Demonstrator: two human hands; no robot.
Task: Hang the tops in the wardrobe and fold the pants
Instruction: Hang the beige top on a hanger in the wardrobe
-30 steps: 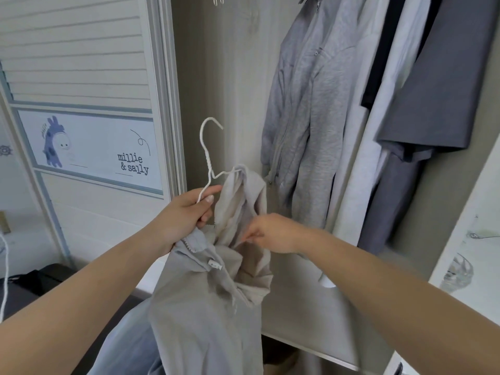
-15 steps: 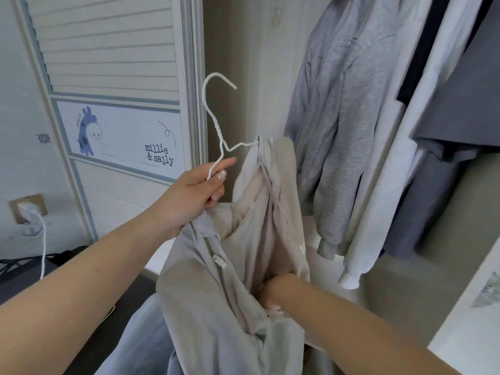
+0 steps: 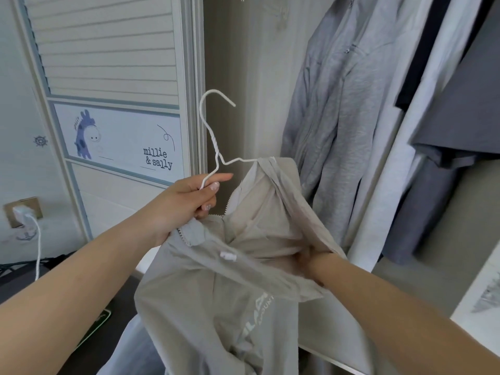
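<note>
A beige zip-up jacket (image 3: 205,288) hangs partly on a white wire hanger (image 3: 213,142) in front of the open wardrobe. One hanger arm sits inside the jacket's right shoulder. My left hand (image 3: 186,204) grips the hanger's other arm together with the jacket's collar edge. My right hand (image 3: 307,257) reaches inside the jacket below the shoulder, and fabric hides most of its fingers.
Grey hooded tops (image 3: 332,109), a white garment (image 3: 392,163) and dark grey shirts (image 3: 460,125) hang in the wardrobe on the right. A slatted sliding door (image 3: 113,77) stands to the left. A plugged-in wall socket (image 3: 23,212) is at far left.
My right hand moved from the jacket's outside down into its inside. The hanger and jacket rose slightly, with the hanger arm now seated in the shoulder.
</note>
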